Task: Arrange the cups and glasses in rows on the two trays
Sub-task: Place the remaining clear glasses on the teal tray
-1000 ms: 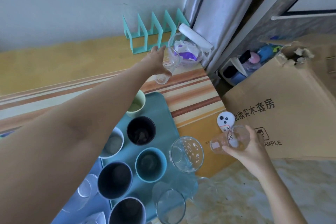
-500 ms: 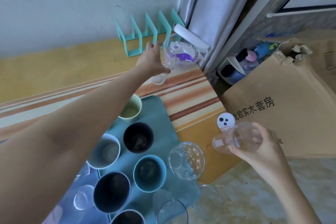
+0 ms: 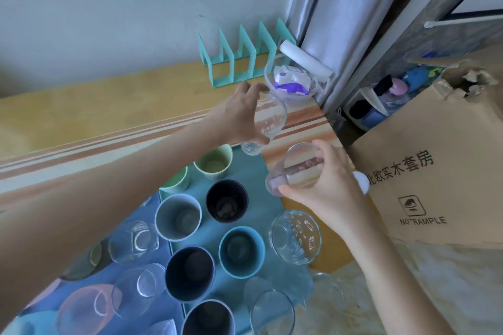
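Note:
My left hand [image 3: 239, 114] grips a clear glass [image 3: 268, 125], tilted, above the far end of the teal tray [image 3: 258, 168]. My right hand [image 3: 326, 185] holds a second clear glass [image 3: 294, 168] on its side over the tray's right edge. On the teal tray stand several coloured cups, among them a green cup [image 3: 213, 162], a dark cup [image 3: 227, 201] and a blue cup [image 3: 241, 251], with clear glasses [image 3: 295, 236] along its right side. Several clear glasses [image 3: 133, 239] stand on the blue tray [image 3: 163, 255] at the left, partly hidden by my left arm.
A striped cloth [image 3: 299, 119] covers the wooden table. At the back stand a teal rack [image 3: 239, 60] and a clear bowl holding a packet [image 3: 288, 84]. A large cardboard box [image 3: 435, 171] stands close on the right, beside the table edge.
My left hand has drawn back from the far table with its glass toward the tray. My right hand has lifted its glass up and left, over the tray's right edge.

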`<state>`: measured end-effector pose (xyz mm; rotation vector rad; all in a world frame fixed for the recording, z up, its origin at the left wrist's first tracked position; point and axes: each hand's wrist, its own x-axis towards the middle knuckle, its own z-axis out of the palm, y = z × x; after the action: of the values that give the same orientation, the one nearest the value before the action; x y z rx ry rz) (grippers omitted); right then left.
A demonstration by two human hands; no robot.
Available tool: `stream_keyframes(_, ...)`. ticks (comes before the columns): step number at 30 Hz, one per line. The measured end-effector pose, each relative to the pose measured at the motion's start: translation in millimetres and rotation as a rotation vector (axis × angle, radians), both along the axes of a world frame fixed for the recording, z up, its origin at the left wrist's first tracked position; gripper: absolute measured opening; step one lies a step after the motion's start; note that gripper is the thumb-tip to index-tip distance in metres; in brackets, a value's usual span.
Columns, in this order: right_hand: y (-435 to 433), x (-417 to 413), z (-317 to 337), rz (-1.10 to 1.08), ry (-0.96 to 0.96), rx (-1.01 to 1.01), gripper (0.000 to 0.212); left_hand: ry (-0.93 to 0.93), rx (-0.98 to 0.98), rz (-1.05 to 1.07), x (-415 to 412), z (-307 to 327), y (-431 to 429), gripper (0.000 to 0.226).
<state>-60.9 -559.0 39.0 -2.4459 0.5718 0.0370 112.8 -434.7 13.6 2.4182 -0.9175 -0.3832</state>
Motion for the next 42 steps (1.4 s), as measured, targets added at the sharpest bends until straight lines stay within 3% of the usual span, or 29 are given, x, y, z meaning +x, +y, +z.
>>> stream_keyframes(9,23.6,5.8,-50.9,0.038,0.123,-0.029,0.090,-0.013,0.078,-0.057,-12.3,-32.7,-0.8,0.100)
stream_keyframes(25,31.4,16.6,-66.6,0.075,0.104,-0.083,0.095,-0.015,0.096,-0.063,-9.8,-60.2,4.7,0.100)
stream_keyframes(37,32.0,21.4,-68.0,0.072,0.106,-0.063,0.095,0.044,0.130,-0.065,0.7,-57.8,5.7,0.108)
stream_keyframes(42,31.9,21.6,-68.2,0.067,0.090,-0.071,0.093,0.168,0.177,-0.089,4.9,-53.1,6.8,0.116)
